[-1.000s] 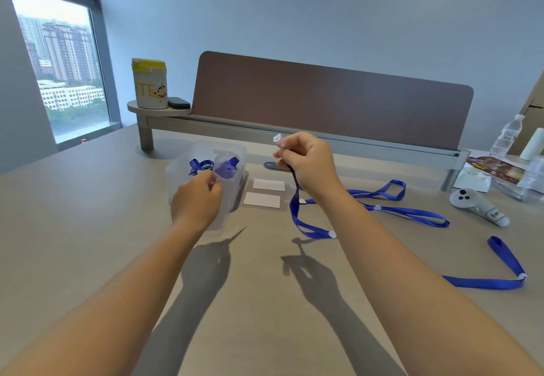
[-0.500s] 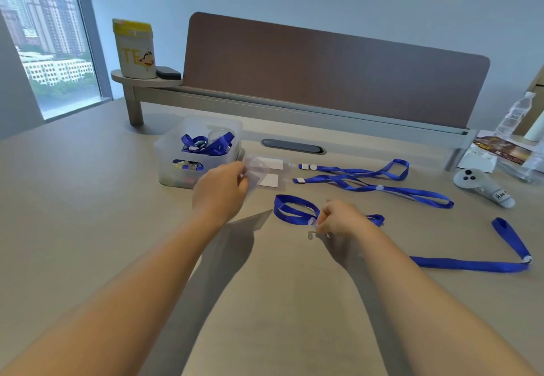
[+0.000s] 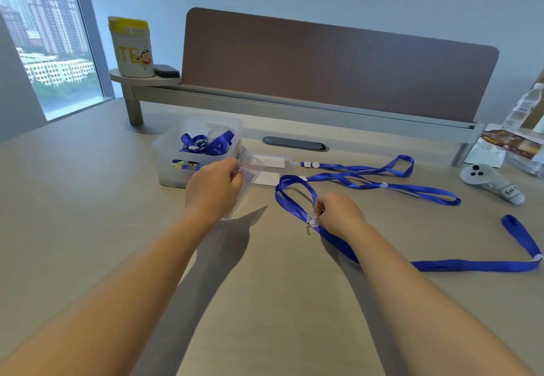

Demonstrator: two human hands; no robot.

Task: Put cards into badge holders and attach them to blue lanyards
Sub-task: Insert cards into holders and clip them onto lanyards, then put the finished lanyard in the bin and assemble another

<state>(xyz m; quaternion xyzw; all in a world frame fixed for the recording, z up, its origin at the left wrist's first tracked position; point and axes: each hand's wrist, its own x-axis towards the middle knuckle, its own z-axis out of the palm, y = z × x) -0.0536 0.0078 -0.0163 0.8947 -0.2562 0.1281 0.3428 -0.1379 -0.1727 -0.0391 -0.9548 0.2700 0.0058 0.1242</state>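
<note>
water bottle (image 3: pixel 527 104) cut by right edge, bin (image 3: pixel 167 152) contents unclear

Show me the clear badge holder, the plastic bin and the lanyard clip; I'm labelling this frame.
badge holder (image 3: pixel 250 171), head view, clear front face
plastic bin (image 3: pixel 169 166), head view, front wall
lanyard clip (image 3: pixel 308 230), head view, metal hook

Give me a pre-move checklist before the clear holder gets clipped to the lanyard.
1. Left hand grips the clear badge holder: ok.
2. Right hand pinches the blue lanyard at its clip: ok.
3. Card already inside the holder: cannot tell; it looks transparent, and two white cards lie flat on the table.
4. Holder's slot facing the clip: cannot tell, the fingers cover that edge.
5. Clip open: cannot tell, too small.
6. Lanyard free of the other lanyards: ok, its loop lies apart from them.
</note>
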